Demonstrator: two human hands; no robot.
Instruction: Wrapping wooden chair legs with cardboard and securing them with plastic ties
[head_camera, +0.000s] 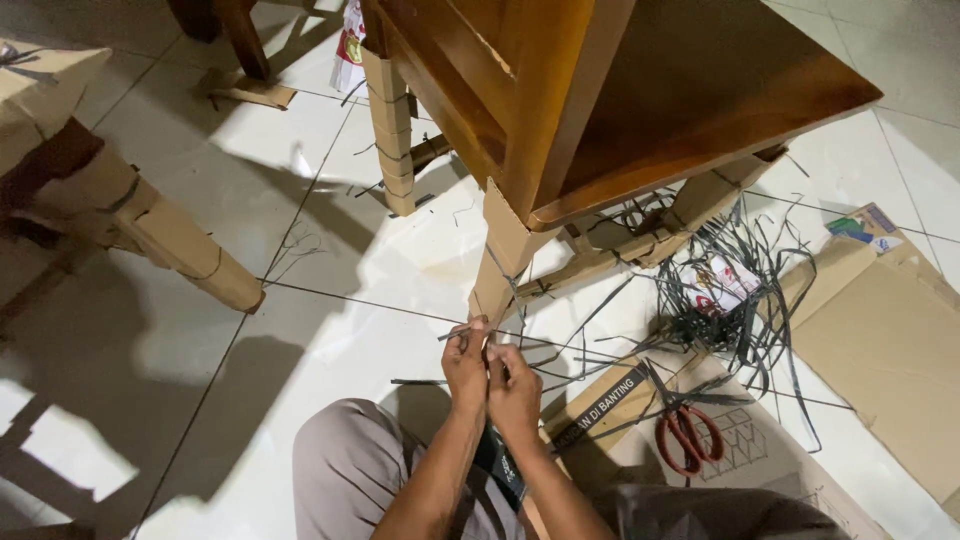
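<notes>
Cardboard wraps the chair leg. At its foot, the left hand and right hand pinch a black strap. Red scissors lie right of the leg.

it looked like a furniture packing workshop: white tiled floor, cardboard-wrapped wooden chair legs, tangled black strapping, flattened cardboard sheets, red scissors.

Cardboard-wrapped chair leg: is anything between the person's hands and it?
Nothing visible. Both the left hand and right hand are already at the foot of the cardboard-wrapped chair leg, pinching a dark strap against it. The scissors and the strap tangle lie off to the right.
</notes>
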